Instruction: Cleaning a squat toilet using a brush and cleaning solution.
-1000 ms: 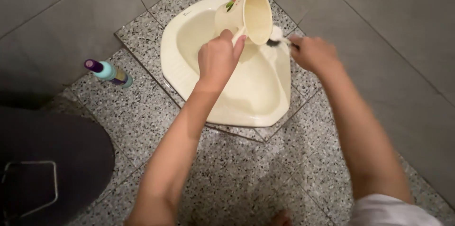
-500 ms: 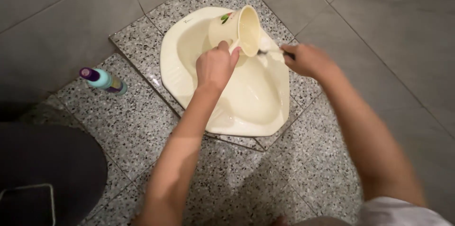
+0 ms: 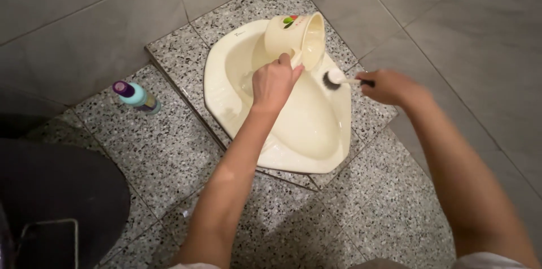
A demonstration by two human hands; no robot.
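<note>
Scoop, cream plastic, tipped on its side over the squat pan, mouth turned toward the right hand. Left hand has its fingers curled tight around the scoop's handle, the body of the scoop just beyond the knuckles. Right hand is closed on the dark grip of a brush; the bristle head sits well out from those fingertips, touching or just above the pan's right rim, I cannot tell which. No stream of water is clear at the scoop's mouth.

Risks, as judgement:
- 1: scoop is held by the handle alone and tilted far; a wet grip could let it twist and drop into the bowl.
- 2: brush head works at the rim edge; a hard stroke could flick dirty water onto the speckled floor or the forearms.
- 3: wet tile underfoot could cause a slip.

Bottle with purple cap stands far left of the left hand, apart from the pan. Dark bin nearer the camera.
</note>
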